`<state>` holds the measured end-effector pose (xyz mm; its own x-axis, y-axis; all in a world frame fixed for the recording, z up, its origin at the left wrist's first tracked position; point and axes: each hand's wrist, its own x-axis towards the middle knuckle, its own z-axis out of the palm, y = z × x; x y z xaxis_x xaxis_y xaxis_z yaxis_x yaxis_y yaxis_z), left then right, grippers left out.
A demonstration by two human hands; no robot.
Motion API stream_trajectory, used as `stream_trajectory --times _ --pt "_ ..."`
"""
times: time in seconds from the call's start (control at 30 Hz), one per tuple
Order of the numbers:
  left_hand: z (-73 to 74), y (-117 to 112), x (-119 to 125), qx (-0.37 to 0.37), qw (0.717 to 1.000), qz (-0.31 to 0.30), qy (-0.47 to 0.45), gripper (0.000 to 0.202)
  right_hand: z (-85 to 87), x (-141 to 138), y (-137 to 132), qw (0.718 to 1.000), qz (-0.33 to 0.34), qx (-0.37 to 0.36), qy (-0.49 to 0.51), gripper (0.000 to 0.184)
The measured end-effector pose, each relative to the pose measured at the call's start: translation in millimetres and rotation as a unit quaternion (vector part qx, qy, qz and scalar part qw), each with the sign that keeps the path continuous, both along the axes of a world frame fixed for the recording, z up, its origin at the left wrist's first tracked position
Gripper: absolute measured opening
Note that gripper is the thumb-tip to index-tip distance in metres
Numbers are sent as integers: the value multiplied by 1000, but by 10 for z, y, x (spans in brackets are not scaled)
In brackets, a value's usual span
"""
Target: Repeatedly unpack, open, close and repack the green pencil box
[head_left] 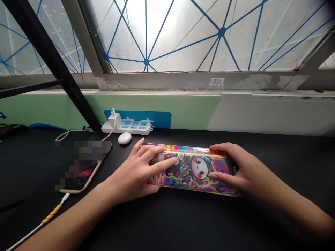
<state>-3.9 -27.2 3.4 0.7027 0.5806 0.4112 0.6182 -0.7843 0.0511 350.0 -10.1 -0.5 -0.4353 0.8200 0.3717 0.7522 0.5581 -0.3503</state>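
A colourful pencil-case-like box [188,170] with a white cartoon face on its top lies on the black table in front of me. My left hand [146,167] rests over its left end, fingers spread across the top and thumb at the near edge. At the right end, my right hand [235,167] grips the box, with fingers along the far edge and the thumb on the top. The box looks closed. What its far right corner looks like is hidden behind my right hand.
On the left lies a phone [90,181] with a charging cable [52,213] running toward me. A white power strip [133,127] with a plugged-in charger stands by the wall, and a white rounded case [125,138] sits before it. A black slanted post [60,69] rises at left.
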Motion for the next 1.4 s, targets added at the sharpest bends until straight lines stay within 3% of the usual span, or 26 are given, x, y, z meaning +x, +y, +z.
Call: stream_trajectory --times 0.23,0.37,0.43,0.5,0.6,0.67,0.8,0.97,1.17,1.27,1.4 --pt "27 -5 12 21 999 -1 -33 79 51 -32 -23 997 30 70 29 57" --pt "86 30 -33 53 989 72 -119 86 121 -24 -71 991 42 125 0 62" --pt "107 61 -76 42 983 96 -149 90 158 -18 -107 985 44 167 -22 55" --pt "112 90 -110 35 985 82 -151 78 178 -20 -137 974 57 213 -45 43" --pt "98 114 -121 72 990 44 -113 40 158 -40 -156 961 87 247 -84 29" --pt "85 116 -112 90 991 33 -97 31 122 -59 -149 959 96 247 -105 25" --pt "58 112 -92 68 993 10 -92 30 47 -105 -121 954 89 253 -137 21" --pt "20 104 -59 34 997 -33 -61 5 -33 -197 -115 949 90 249 -171 22" --pt "49 89 -35 -26 998 -42 -32 11 -77 -253 -134 965 96 183 -162 28" --pt "83 139 -94 -29 998 14 -44 22 -73 -244 -136 969 93 168 -158 28" --pt "81 253 -246 -35 983 178 -19 30 -72 -228 -139 970 96 162 -155 31"
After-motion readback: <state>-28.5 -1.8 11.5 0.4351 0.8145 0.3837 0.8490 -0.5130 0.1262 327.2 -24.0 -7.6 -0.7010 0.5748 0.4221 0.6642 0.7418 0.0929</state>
